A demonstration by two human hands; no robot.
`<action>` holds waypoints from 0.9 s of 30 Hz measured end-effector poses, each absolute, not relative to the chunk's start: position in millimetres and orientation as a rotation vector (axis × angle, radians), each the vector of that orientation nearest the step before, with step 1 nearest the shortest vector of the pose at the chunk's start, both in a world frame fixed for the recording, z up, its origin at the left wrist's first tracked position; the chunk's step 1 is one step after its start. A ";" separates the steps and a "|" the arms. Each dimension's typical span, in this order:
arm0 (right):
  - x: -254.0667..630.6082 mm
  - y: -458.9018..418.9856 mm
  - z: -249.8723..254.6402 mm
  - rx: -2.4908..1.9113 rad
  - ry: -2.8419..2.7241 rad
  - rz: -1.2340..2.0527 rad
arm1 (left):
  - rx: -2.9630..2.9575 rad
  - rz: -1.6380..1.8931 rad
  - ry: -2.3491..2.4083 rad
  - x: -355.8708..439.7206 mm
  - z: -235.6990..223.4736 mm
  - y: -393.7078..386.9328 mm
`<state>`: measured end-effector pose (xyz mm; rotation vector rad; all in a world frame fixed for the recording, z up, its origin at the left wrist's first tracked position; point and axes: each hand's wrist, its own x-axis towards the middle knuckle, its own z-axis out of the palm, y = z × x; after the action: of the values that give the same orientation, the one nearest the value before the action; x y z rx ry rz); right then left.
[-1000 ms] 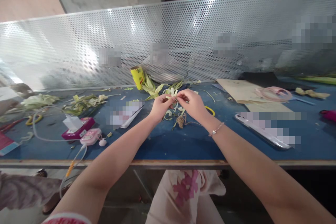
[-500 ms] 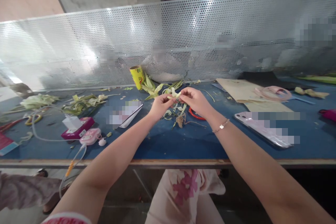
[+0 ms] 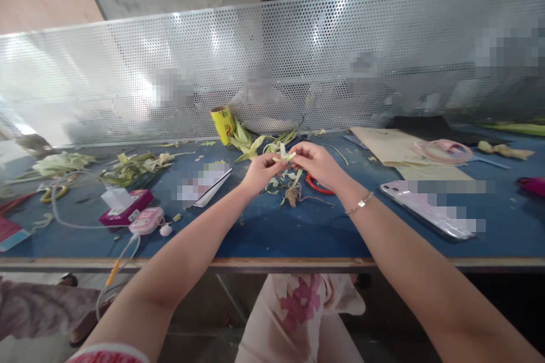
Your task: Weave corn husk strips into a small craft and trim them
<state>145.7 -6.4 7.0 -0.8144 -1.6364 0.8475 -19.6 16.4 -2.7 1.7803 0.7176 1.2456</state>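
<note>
Over the middle of the blue table, my left hand (image 3: 264,172) and my right hand (image 3: 313,163) pinch a small pale green piece of folded corn husk (image 3: 284,155) between them. Several short ends of the husk stick out above the fingertips. Just below the hands lie husk scraps and a small bundle of brown twine (image 3: 292,196). Red-handled scissors (image 3: 317,184), partly hidden by my right hand, lie beside it. Behind my hands, more corn husks (image 3: 243,142) rest against a yellow tube (image 3: 222,124).
A phone (image 3: 208,188) lies left and another phone (image 3: 426,210) right. A purple box (image 3: 128,209) with a white charger and pink case (image 3: 147,221) trails cables. Husk piles (image 3: 136,169) lie left, brown paper (image 3: 381,146) right. A perforated metal screen (image 3: 272,45) closes off the back.
The fingers have shifted slightly on the husk piece, and one of its ends now stands more upright. Both arms stay almost in place.
</note>
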 end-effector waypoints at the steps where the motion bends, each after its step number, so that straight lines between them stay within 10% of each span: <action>1: 145.9 -6.1 6.8 -0.820 -1.648 0.829 | 1.790 1.243 0.716 -19.7 -2.7 16.4; 27: 143.0 -1.8 2.1 -0.806 -1.813 0.261 | 1.668 1.291 0.646 -16.1 -1.2 12.2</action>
<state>143.0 -1.8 2.1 -0.8062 -1.8127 0.2610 -16.1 12.2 -1.2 1.6681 0.6456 1.2914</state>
